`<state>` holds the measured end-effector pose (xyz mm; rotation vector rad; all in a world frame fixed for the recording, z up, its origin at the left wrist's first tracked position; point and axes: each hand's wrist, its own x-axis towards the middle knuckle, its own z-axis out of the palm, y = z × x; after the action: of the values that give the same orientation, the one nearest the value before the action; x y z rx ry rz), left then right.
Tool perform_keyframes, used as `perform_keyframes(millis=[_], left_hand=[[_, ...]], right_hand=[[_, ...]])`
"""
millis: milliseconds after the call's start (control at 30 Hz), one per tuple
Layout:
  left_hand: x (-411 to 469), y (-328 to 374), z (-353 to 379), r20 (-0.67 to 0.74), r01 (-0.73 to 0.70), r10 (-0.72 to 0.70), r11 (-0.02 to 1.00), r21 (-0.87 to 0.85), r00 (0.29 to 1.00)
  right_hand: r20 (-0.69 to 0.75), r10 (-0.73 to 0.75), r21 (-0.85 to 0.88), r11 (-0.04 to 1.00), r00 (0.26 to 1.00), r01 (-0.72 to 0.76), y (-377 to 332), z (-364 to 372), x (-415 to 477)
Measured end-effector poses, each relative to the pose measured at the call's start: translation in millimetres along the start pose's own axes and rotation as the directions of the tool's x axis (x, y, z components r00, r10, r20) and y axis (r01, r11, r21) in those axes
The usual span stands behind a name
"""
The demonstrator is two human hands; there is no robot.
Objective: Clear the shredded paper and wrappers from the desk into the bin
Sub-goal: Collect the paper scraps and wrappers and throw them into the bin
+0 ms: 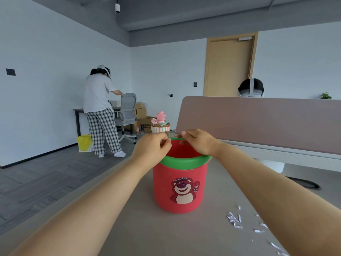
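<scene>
A red bin (180, 189) with a green rim (184, 161) and a bear picture stands on the grey desk (129, 228), straight ahead of me. Both arms reach out over its opening. My left hand (151, 148) hovers at the rim's left side with its fingertips pinched together. My right hand (197, 143) is over the far right rim, fingers also pinched. No paper shows in either hand. Several small white scraps of shredded paper (234, 218) lie scattered on the desk to the right of the bin, partly hidden under my right forearm.
A pinkish divider panel (258, 122) runs along the desk's back right. A dark cable slot (304, 183) sits below it. A pink toy pot (160, 122) stands behind the bin. Across the floor to the left are a standing person (99, 108), an office chair (127, 111) and a yellow bin (84, 143).
</scene>
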<state>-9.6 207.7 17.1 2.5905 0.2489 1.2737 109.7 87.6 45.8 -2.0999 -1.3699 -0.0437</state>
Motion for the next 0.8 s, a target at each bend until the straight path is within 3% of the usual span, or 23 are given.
perform_keyframes(millis=[200,333,467,600,667,733,800], left_hand=[[5,22,-3,-0.089,-0.038,0.038,0.999,-0.003,0.995],[0,63,14,-0.172,-0.204,0.196,0.979,-0.028,0.965],[-14,116,54,-0.154,-0.366,0.349,0.925,-0.104,0.924],[-37,159,108,0.021,-0.352,0.369,0.903,-0.247,0.929],[-50,171,134,0.182,-0.290,0.348,0.915,-0.281,0.920],[-64,181,161,0.410,-0.222,0.306,0.945,-0.240,0.859],[-81,187,183,0.666,-0.137,0.166,0.986,-0.096,0.728]], right_hand=[[-0.167,-0.044,-0.010,0.999,0.985,0.043,11,-14,-21],[-0.317,-0.059,-0.041,0.998,0.947,0.048,33,-35,-59],[-0.348,0.037,-0.049,0.997,0.937,-0.058,70,-57,-119],[-0.357,0.171,-0.056,0.977,0.918,-0.204,116,-72,-187],[-0.370,0.230,-0.081,0.957,0.900,-0.278,134,-78,-221],[-0.352,0.304,-0.097,0.929,0.885,-0.358,151,-83,-253],[-0.330,0.381,-0.112,0.893,0.864,-0.436,167,-88,-284]])
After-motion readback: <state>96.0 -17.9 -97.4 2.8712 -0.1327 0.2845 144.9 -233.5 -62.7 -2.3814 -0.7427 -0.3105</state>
